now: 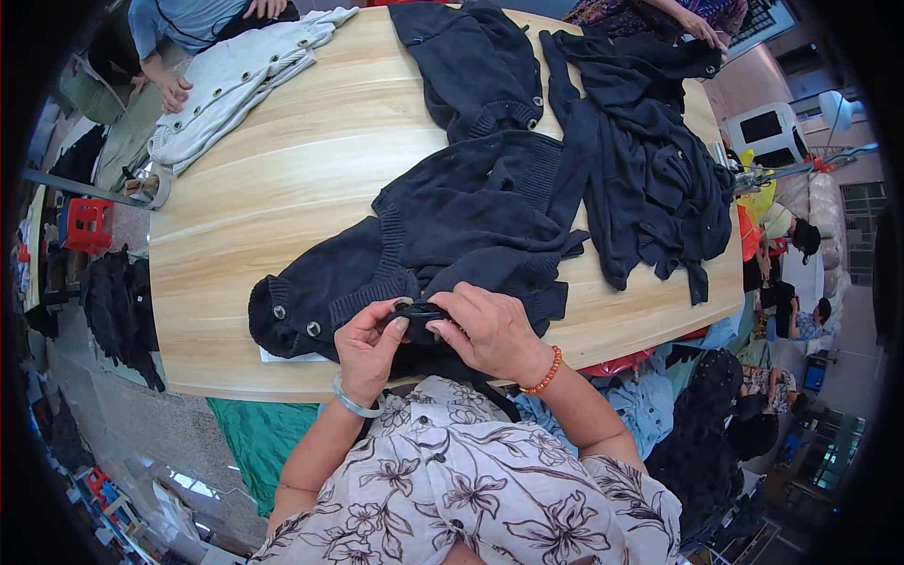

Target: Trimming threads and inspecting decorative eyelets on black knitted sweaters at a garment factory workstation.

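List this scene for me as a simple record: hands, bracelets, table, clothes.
Left hand: pinches a black item, kind unclear
Right hand: grips the same item
Bracelets: pale bangle left, orange beads right
Table: pale, wood-grained
Dark knits: spread across it
White cardigan: far left, by a co-worker's hand

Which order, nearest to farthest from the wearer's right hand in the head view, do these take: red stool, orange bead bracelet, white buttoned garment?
From the right hand:
1. Orange bead bracelet, on that same wrist.
2. White buttoned garment, on the table, far left.
3. Red stool, beyond the table's left edge.
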### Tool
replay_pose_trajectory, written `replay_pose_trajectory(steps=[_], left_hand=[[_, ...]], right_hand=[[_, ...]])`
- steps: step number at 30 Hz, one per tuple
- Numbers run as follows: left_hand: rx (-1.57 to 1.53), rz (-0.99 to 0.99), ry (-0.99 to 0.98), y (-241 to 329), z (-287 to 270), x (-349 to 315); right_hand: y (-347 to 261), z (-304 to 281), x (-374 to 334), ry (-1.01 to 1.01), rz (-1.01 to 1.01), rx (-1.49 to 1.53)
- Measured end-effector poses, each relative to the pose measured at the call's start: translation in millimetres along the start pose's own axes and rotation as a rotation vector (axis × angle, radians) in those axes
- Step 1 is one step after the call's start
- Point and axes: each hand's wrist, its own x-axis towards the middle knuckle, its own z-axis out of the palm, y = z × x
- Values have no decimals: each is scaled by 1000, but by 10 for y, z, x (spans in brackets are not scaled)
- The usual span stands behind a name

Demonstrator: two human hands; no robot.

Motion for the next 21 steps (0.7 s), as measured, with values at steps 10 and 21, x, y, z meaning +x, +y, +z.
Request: replay_pose_trajectory(steps=[10, 21], left_hand=[[11, -11, 10, 11, 26, -6], [87, 45, -18, -18, 88, -30]], right_hand=[[-105, -20, -35, -5, 27, -50], [-110, 14, -60, -74, 115, -78]])
